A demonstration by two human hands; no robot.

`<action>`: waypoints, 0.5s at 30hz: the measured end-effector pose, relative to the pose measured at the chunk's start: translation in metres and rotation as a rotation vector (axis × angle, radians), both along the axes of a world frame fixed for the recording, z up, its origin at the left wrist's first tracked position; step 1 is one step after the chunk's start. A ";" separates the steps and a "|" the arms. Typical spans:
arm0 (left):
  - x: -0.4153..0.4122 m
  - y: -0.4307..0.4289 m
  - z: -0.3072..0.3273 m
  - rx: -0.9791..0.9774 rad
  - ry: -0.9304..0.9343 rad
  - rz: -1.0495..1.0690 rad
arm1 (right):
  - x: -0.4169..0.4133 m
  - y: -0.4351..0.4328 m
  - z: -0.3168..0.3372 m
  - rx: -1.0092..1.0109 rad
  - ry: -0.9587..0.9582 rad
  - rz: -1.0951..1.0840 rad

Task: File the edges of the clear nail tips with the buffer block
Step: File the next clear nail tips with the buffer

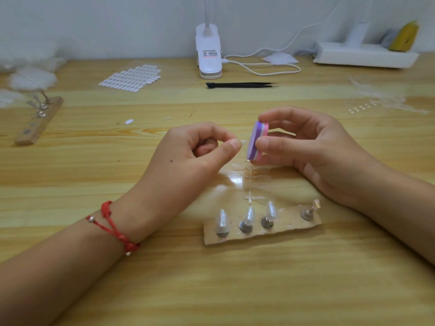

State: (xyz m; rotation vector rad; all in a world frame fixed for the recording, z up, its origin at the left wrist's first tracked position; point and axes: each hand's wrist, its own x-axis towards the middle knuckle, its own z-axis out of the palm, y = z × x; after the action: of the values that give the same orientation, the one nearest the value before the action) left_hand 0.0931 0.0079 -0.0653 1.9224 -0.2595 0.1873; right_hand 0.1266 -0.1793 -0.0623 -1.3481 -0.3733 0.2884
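Both forearms lie low over the bench (211,290), the left entering from 8 o'clock and the right from 4 o'clock, and the hands meet just above centre. The left hand (200,149) is turned palm inward with its wrist resting on the wood and a red cord bracelet (110,222) round it. Its thumb and forefinger are pressed together at their ends, pinching a small clear nail tip (243,141) that shows only as a faint sliver. The other left fingers (207,147) are curled into the palm.

The right hand (317,147) is raised a little, with the wrist angled down toward 4 o'clock. It grips the buffer block (257,141), purple and pink in layers, on edge between the thumb at its near side and the forefinger over its top. The block's purple face is turned toward 9 o'clock, just beside the pinched tip; whether they touch is unclear.

Below the hands, toward 6 o'clock, a strip of clear tips (250,182) lies flat on the bench. Nearer still is a cardboard stand (261,231) carrying upright nails. Black tweezers (240,85) lie at 12 o'clock, in front of a white clip lamp (208,52).
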 end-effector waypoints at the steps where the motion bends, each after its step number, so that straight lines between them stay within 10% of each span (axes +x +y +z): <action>1: 0.000 0.000 0.000 0.012 -0.006 -0.007 | 0.000 0.000 0.000 -0.007 -0.001 0.003; 15: 0.000 -0.002 0.000 0.090 0.037 -0.087 | 0.000 -0.001 0.000 -0.006 0.019 -0.009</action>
State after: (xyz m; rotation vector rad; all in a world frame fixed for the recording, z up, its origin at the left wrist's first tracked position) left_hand 0.0934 0.0057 -0.0649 1.9967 -0.3307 0.0828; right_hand 0.1270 -0.1799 -0.0627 -1.3523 -0.3507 0.2944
